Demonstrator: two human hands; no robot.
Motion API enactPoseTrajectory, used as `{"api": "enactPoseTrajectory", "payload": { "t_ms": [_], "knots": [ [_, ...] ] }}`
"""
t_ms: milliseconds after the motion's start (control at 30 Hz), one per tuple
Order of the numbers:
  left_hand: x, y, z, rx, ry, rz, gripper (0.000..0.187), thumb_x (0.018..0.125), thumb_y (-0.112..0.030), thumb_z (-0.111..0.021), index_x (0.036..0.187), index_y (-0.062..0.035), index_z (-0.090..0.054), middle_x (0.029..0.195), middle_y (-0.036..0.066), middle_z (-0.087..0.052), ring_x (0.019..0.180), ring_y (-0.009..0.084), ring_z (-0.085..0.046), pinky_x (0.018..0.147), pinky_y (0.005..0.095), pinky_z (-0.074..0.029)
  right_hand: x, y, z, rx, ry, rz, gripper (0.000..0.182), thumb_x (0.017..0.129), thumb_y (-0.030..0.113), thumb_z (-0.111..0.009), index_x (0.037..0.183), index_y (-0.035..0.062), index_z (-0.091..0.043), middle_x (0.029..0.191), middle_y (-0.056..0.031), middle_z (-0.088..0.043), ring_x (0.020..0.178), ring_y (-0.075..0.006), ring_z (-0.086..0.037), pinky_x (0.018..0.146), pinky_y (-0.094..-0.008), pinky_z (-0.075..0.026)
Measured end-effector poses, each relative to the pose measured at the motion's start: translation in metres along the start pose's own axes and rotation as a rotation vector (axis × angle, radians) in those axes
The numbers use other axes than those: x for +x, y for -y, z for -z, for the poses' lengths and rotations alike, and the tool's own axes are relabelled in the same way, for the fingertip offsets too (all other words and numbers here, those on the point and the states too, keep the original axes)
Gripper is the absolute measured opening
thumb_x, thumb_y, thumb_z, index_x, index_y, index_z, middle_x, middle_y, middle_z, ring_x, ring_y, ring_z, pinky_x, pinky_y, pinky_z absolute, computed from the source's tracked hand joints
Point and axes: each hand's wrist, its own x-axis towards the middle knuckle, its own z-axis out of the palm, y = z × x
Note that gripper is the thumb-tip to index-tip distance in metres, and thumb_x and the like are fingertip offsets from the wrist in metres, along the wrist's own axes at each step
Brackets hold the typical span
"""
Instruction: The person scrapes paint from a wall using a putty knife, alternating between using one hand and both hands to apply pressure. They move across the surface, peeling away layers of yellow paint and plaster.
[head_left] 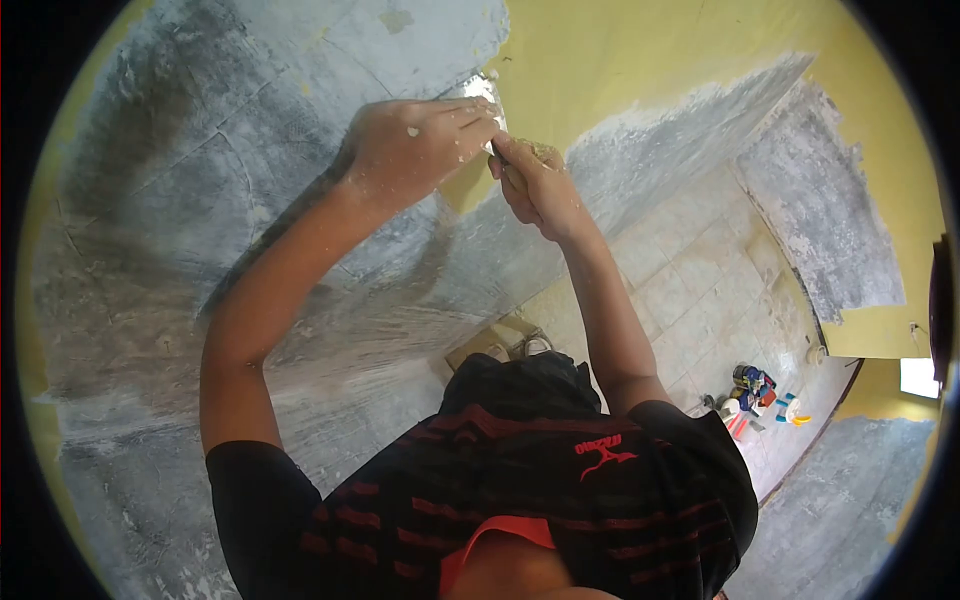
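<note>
My right hand (540, 190) is closed round the handle of a scraper (493, 148), held up against the wall where yellow paint meets bare plaster. My left hand (410, 150) has its fingers bent together over the scraper's blade end, close to the right thumb. Pale paint flakes cling to both hands. Just above the left fingertips is a bright white, shiny patch (480, 88), which may be part of the blade or loose paint. Much of the scraper is hidden by the fingers. Yellow paint (590, 60) covers the wall beyond the right hand.
Grey stripped plaster (200, 170) spreads over the wall at left. Dusty floor tiles (690, 250) lie below at right. A cluster of coloured items (752, 388) rests on the floor. My feet (537, 345) stand on a yellowish surface (470, 345).
</note>
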Motion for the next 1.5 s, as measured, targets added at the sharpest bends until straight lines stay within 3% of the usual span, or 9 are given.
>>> {"api": "enactPoseTrajectory", "payload": {
  "t_ms": [333, 400, 500, 667, 733, 1100, 1233, 1300, 1500],
  "knots": [
    [0.005, 0.009, 0.001, 0.042, 0.014, -0.003, 0.011, 0.087, -0.014, -0.076, 0.097, -0.0162, -0.077, 0.109, -0.001, -0.082, 0.084, 0.0144, -0.080, 0.062, 0.0274, -0.063, 0.008, 0.008, -0.002, -0.003, 0.028, 0.065, 0.047, 0.112, 0.043, -0.056, 0.084, 0.0061, -0.060, 0.051, 0.0071, -0.034, 0.040, -0.0052, -0.030, 0.037, -0.0265, -0.020],
    [-0.001, 0.002, -0.006, 0.030, 0.096, 0.028, 0.011, 0.087, -0.013, -0.075, 0.097, -0.0151, -0.077, 0.108, 0.000, -0.082, 0.085, 0.0147, -0.080, 0.063, 0.0281, -0.063, 0.002, -0.013, 0.001, -0.020, -0.054, -0.018, 0.047, 0.112, 0.044, -0.056, 0.084, 0.0062, -0.060, 0.051, 0.0070, -0.034, 0.040, -0.0052, -0.028, 0.037, -0.0264, -0.020],
    [-0.001, -0.002, -0.010, -0.026, 0.026, 0.002, 0.010, 0.086, -0.010, -0.075, 0.096, -0.0136, -0.077, 0.106, 0.000, -0.082, 0.096, 0.0144, -0.080, 0.070, 0.0281, -0.064, 0.004, -0.009, 0.009, -0.017, -0.019, -0.031, 0.048, 0.112, 0.046, -0.055, 0.084, 0.0063, -0.059, 0.052, 0.0075, -0.033, 0.040, -0.0054, -0.028, 0.037, -0.0267, -0.020],
    [0.005, 0.000, -0.009, -0.021, -0.052, 0.020, 0.010, 0.088, -0.012, -0.074, 0.098, -0.0140, -0.077, 0.105, -0.001, -0.082, 0.096, 0.0139, -0.080, 0.070, 0.0274, -0.064, 0.009, 0.000, 0.011, -0.049, 0.009, 0.056, 0.044, 0.111, 0.048, -0.055, 0.086, 0.0122, -0.059, 0.051, 0.0080, -0.036, 0.039, -0.0040, -0.027, 0.036, -0.0249, -0.019],
    [0.000, -0.010, -0.012, -0.015, 0.145, 0.053, 0.012, 0.089, -0.013, -0.073, 0.100, -0.0144, -0.077, 0.106, -0.002, -0.082, 0.098, 0.0137, -0.080, 0.071, 0.0272, -0.064, 0.000, -0.008, 0.019, -0.068, -0.014, -0.014, 0.045, 0.112, 0.047, -0.055, 0.085, 0.0116, -0.059, 0.051, 0.0079, -0.036, 0.039, -0.0041, -0.026, 0.037, -0.0251, -0.019],
    [-0.002, -0.003, -0.027, 0.013, 0.004, 0.028, 0.015, 0.087, -0.012, -0.076, 0.101, -0.0132, -0.079, 0.108, -0.002, -0.082, 0.105, 0.0133, -0.079, 0.073, 0.0280, -0.064, 0.008, -0.009, 0.023, -0.100, -0.026, 0.039, 0.050, 0.111, 0.047, -0.057, 0.081, 0.0067, -0.059, 0.051, 0.0065, -0.036, 0.040, -0.0059, -0.029, 0.039, -0.0267, -0.022],
    [0.001, -0.003, -0.021, 0.028, -0.043, 0.007, 0.014, 0.087, -0.013, -0.077, 0.100, -0.0153, -0.080, 0.109, -0.003, -0.082, 0.096, 0.0119, -0.080, 0.067, 0.0264, -0.063, 0.011, -0.002, 0.024, -0.110, -0.019, -0.022, 0.051, 0.111, 0.047, -0.058, 0.081, 0.0063, -0.059, 0.051, 0.0068, -0.036, 0.040, -0.0057, -0.030, 0.039, -0.0268, -0.023],
    [0.014, 0.003, -0.007, 0.080, -0.117, 0.031, 0.010, 0.087, -0.014, -0.076, 0.097, -0.0163, -0.079, 0.108, -0.003, -0.082, 0.088, 0.0116, -0.080, 0.063, 0.0250, -0.062, 0.017, 0.016, 0.018, -0.098, 0.012, 0.085, 0.051, 0.111, 0.047, -0.057, 0.080, 0.0066, -0.058, 0.051, 0.0075, -0.036, 0.040, -0.0055, -0.030, 0.038, -0.0269, -0.022],
    [0.007, -0.002, -0.014, -0.006, -0.024, 0.016, 0.010, 0.086, -0.012, -0.075, 0.095, -0.0157, -0.079, 0.105, -0.002, -0.082, 0.097, 0.0135, -0.080, 0.070, 0.0272, -0.064, 0.005, -0.003, 0.014, -0.024, -0.019, -0.028, 0.050, 0.112, 0.046, -0.056, 0.081, 0.0075, -0.057, 0.052, 0.0079, -0.034, 0.040, -0.0056, -0.028, 0.038, -0.0267, -0.020]
  ]
}}
